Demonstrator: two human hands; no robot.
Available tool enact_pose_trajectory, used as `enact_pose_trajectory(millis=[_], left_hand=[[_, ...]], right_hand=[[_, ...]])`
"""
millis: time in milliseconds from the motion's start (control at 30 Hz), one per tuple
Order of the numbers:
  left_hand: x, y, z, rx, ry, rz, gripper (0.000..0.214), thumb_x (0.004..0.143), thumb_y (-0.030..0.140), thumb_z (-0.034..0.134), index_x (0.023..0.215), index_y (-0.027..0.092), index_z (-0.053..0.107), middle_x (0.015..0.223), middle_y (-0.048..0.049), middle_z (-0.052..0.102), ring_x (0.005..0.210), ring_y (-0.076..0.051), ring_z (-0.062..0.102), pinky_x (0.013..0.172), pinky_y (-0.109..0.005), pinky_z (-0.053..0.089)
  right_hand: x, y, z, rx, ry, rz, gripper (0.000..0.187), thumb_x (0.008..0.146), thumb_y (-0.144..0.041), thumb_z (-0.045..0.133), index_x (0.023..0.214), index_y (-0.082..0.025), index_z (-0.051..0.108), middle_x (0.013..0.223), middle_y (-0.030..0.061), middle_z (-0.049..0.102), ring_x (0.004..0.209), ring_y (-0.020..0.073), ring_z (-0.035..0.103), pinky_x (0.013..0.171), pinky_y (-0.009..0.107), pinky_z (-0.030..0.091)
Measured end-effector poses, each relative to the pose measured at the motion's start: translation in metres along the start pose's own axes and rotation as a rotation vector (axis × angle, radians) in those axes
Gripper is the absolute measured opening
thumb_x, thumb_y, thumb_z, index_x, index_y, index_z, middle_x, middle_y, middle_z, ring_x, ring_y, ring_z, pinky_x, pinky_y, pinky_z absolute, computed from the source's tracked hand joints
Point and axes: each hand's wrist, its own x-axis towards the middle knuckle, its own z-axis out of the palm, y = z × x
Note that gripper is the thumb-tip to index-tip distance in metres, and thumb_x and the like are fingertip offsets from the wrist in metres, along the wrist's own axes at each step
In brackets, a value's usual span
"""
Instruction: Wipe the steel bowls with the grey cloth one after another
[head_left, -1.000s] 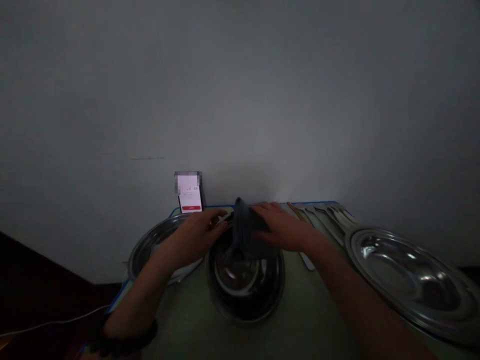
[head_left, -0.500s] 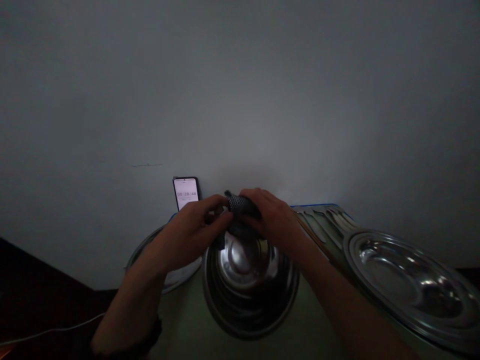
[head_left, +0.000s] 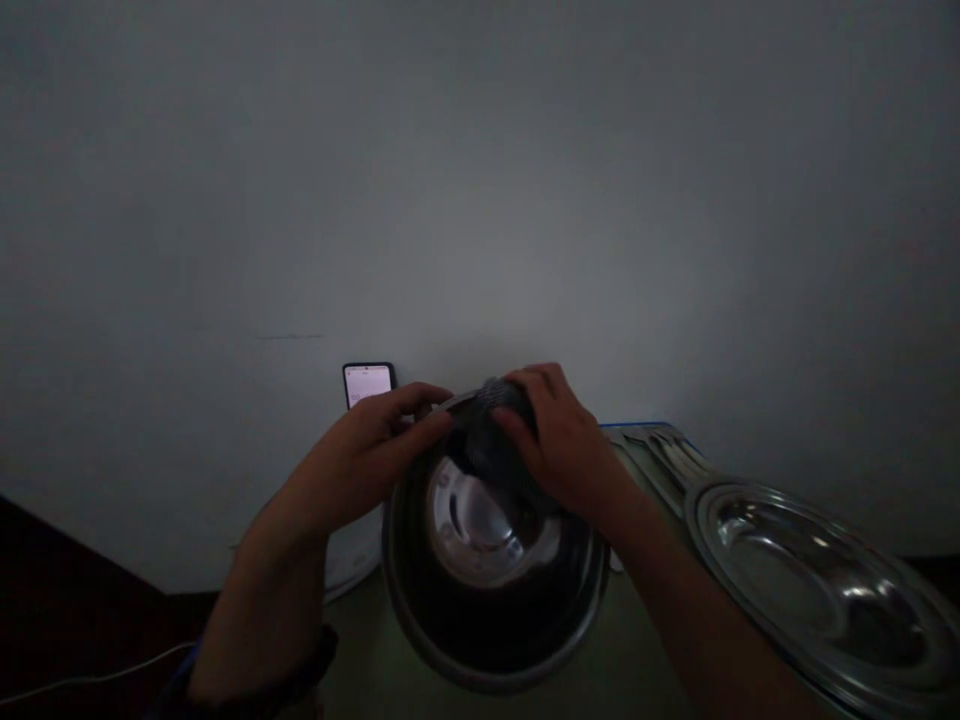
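A deep shiny metal bowl [head_left: 495,655] is tilted in front of me, its inside facing up towards me. My left hand [head_left: 367,450] pinches the bowl's far left rim, thumb inside and fingers outside. In my right hand [head_left: 562,440] is a bunched dark grey cloth [head_left: 499,445] with a fine pattern, pressed over the far rim and against the inner wall. Part of the cloth hangs down into the bowl. My right fingers curl over its top and the thumb lies on the near side.
A phone [head_left: 368,384] with a lit screen leans on the pale wall [head_left: 480,200]. At right, a metal oval dish [head_left: 795,590] lies beside several pieces of cutlery [head_left: 679,455]. Another round dish [head_left: 356,560] is partly hidden behind my left arm. A white cable [head_left: 97,680] runs at lower left.
My left hand has moved onto the bowl's rim. The cloth has gone from between both hands to the rim under my right hand. The bowl looks raised and nearer.
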Motion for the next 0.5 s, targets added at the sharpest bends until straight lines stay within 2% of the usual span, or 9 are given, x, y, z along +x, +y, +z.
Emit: enact_pose_trajectory(millis=[100, 200, 300, 367, 500], left_hand=[[-0.005, 0.001, -0.002, 0.017, -0.045, -0.003, 0.031, 0.086, 0.043, 0.053, 0.102, 0.020, 0.065, 0.081, -0.0028, 0.071, 0.070, -0.018, 0.065, 0.058, -0.026, 0.050], [-0.007, 0.005, 0.000, 0.077, -0.087, 0.047, 0.028, 0.088, 0.041, 0.051, 0.104, 0.022, 0.065, 0.083, -0.0011, 0.071, 0.071, -0.017, 0.065, 0.060, -0.026, 0.050], [-0.006, 0.009, 0.003, 0.076, -0.066, 0.096, 0.026, 0.088, 0.040, 0.051, 0.102, 0.024, 0.065, 0.085, -0.0005, 0.071, 0.074, -0.017, 0.065, 0.062, -0.025, 0.050], [-0.007, 0.011, 0.002, 0.044, -0.020, 0.105, 0.025, 0.088, 0.040, 0.052, 0.101, 0.024, 0.064, 0.082, -0.0004, 0.071, 0.069, -0.016, 0.065, 0.058, -0.023, 0.049], [-0.011, 0.014, -0.004, 0.015, 0.178, 0.127, 0.021, 0.084, 0.038, 0.057, 0.098, 0.024, 0.063, 0.070, 0.0010, 0.068, 0.057, -0.014, 0.061, 0.052, -0.021, 0.047]], right_hand=[[-0.001, -0.005, 0.000, -0.002, -0.216, -0.033, 0.034, 0.085, -0.038, 0.058, 0.111, -0.018, 0.048, 0.108, 0.0099, 0.060, 0.097, 0.0230, 0.059, 0.081, 0.036, 0.047], [-0.001, 0.000, -0.004, -0.005, -0.268, 0.053, 0.020, 0.082, -0.033, 0.063, 0.093, -0.020, 0.053, 0.086, 0.0039, 0.066, 0.076, 0.0185, 0.061, 0.065, 0.028, 0.043], [0.000, 0.008, -0.011, -0.021, -0.201, 0.087, 0.018, 0.082, -0.036, 0.064, 0.081, -0.020, 0.056, 0.075, 0.0024, 0.067, 0.069, 0.0166, 0.061, 0.062, 0.026, 0.038], [0.002, 0.011, -0.016, -0.030, -0.140, 0.134, 0.021, 0.082, -0.039, 0.063, 0.079, -0.019, 0.059, 0.072, 0.0027, 0.067, 0.066, 0.0164, 0.061, 0.060, 0.026, 0.037], [0.005, 0.013, -0.015, 0.031, -0.018, 0.246, 0.028, 0.083, -0.046, 0.058, 0.079, -0.019, 0.065, 0.071, 0.0036, 0.069, 0.066, 0.0176, 0.062, 0.058, 0.026, 0.037]])
